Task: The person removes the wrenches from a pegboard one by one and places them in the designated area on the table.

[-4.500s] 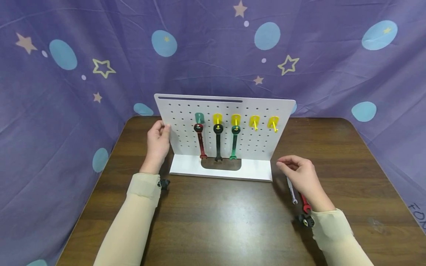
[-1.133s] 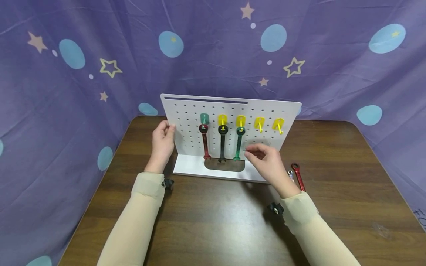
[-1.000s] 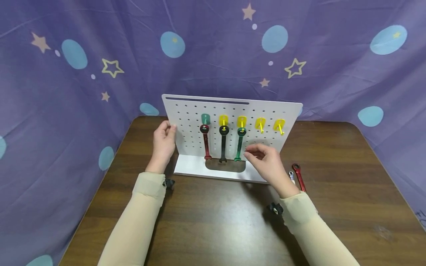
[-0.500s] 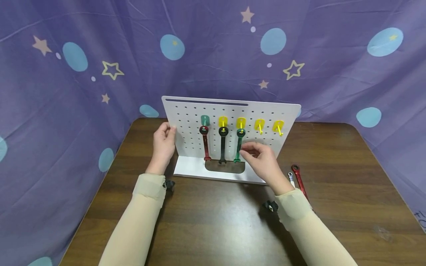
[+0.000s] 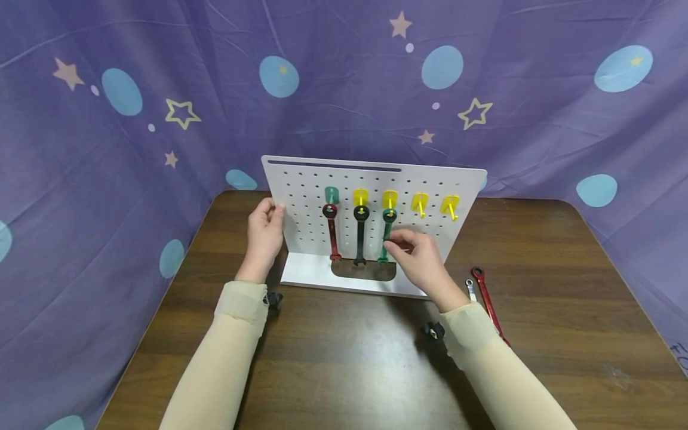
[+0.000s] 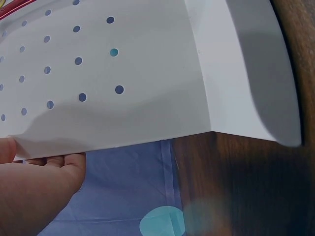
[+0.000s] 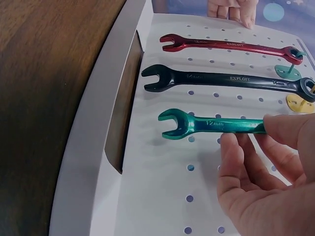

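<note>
At the back of my head feed hangs a purple curtain [image 5: 344,89] with stars and blue ovals, its lettering cut off at the right edge. In front of it I have the brown table [image 5: 344,364], bearing the white pegboard [image 5: 301,224], whose lower right part is covered by the right hand [image 5: 421,257]. The right sleeve [image 5: 505,367] crosses the table below.

The left hand [image 5: 264,233] has its grip pinching the board's left edge, thumb in front; the other fingers go behind the panel, and my left wrist feed crops the thumb. The right hand's grip pinches the shank of the green wrench [image 7: 211,124] just in front of the board.

A loose red wrench [image 5: 485,297] lies on the table to the right, its lower end reaching the sleeve. The black wrench [image 5: 361,239] hangs on the second hook and the dark red wrench [image 5: 332,236] on the first. The green one's open end points down, "12mm" legible; its ring, hidden in the right wrist feed, seems to sit around the third hook. The sleeve covers most of the silver wrench [image 5: 470,290].

Smallest, two more yellow hooks [image 5: 420,204] show plainly.
</note>
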Tool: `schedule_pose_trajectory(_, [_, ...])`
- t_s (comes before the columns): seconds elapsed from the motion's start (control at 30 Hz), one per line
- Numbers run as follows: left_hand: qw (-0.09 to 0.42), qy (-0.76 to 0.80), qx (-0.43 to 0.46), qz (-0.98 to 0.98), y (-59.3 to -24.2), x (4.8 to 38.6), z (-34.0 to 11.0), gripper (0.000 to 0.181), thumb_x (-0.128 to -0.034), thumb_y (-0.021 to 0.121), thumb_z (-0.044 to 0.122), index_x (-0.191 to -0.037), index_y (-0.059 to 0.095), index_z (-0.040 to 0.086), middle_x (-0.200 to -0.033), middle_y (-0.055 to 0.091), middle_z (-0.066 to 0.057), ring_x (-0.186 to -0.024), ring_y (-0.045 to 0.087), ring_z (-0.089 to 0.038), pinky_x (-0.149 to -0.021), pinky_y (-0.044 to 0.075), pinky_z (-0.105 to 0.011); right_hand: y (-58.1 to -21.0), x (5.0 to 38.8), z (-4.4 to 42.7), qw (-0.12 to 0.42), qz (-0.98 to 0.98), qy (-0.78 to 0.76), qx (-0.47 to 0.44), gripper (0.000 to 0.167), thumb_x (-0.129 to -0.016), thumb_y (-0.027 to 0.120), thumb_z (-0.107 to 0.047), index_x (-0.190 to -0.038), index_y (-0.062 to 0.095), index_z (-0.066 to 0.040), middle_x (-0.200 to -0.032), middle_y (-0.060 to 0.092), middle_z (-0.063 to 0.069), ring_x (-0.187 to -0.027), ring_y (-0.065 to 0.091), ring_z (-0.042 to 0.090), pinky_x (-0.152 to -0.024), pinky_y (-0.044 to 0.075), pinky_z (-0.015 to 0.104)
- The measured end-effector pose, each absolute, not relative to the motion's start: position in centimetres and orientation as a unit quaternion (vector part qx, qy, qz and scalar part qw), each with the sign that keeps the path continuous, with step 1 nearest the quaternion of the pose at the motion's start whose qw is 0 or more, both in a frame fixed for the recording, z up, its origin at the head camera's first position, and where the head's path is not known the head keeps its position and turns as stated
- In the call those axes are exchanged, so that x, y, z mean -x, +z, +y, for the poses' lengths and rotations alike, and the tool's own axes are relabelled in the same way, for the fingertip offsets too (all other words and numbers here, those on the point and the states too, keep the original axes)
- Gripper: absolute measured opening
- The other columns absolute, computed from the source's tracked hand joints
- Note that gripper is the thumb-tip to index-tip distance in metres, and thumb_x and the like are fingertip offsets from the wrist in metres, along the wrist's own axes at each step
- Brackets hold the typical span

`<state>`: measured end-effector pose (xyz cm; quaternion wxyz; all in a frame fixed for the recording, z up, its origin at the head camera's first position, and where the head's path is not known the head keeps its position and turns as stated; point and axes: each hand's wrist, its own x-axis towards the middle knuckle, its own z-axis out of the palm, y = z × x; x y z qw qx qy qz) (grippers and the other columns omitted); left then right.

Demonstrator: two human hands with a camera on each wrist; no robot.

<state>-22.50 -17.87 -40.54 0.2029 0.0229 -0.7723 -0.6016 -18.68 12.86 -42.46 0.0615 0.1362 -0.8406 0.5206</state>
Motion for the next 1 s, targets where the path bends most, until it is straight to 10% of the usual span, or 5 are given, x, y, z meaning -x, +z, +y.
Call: schedule_pose_trajectory(1.0, [0.202,-0.607,-0.020,-0.768,-40.9,22.6,-18.0,0.017,-0.1052,0.055,0.005,-0.109,0.064,-0.008,-0.071,0.048,-0.005,-0.064,0.040,-0.012,-0.056,0.033,-0.024,-42.0,16.7,13.7,0.035,-0.837,0.520,-0.169,0.011,-0.099,0.070,-0.012,-0.105,0.076,-0.005,-0.092,0.071,0.002,-0.076,0.063,0.019,-0.068,0.052,0.035])
